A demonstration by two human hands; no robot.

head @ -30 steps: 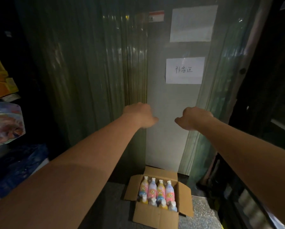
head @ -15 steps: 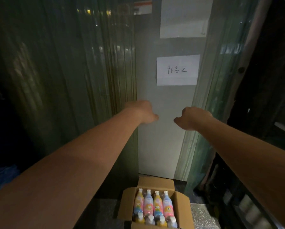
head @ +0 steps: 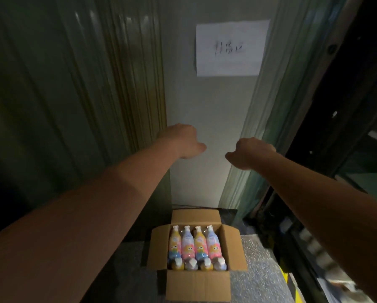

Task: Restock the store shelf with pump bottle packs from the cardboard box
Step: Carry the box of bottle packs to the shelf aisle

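While facing a white panel [head: 205, 110], holds the left hand [head: 181, 142] and the right hand [head: 252, 153] stretched out level before it, near each other but not touching. Shows the back of each hand to the head camera. Has the grip of each drawn together: fingers curled under the palm, thumb pointing toward the gap between the hands, nothing seen clamped in either. Cannot tell in the dim light whether the knuckles meet the panel.

Looks down on a cardboard box [head: 196, 285] set on the speckled floor [head: 259, 270], below and between the hands and well apart from them, at the foot of the panel. Stands open, all four flaps folded outward. Holds the pump bottle packs [head: 194, 243] inside: four pastel bottles lying side by side, pump heads toward the far flap, and a second row of four at the near edge of the box, only the tops showing.

Carries a paper sign [head: 229, 49] on the panel, above the right hand, its handwriting too blurred to read. Hangs ribbed plastic strip curtain [head: 95, 106] on either side of the panel. Ends in a dark frame [head: 336, 106] along the right edge, with a yellow stripe [head: 292, 289] on the floor toward the lower right corner.
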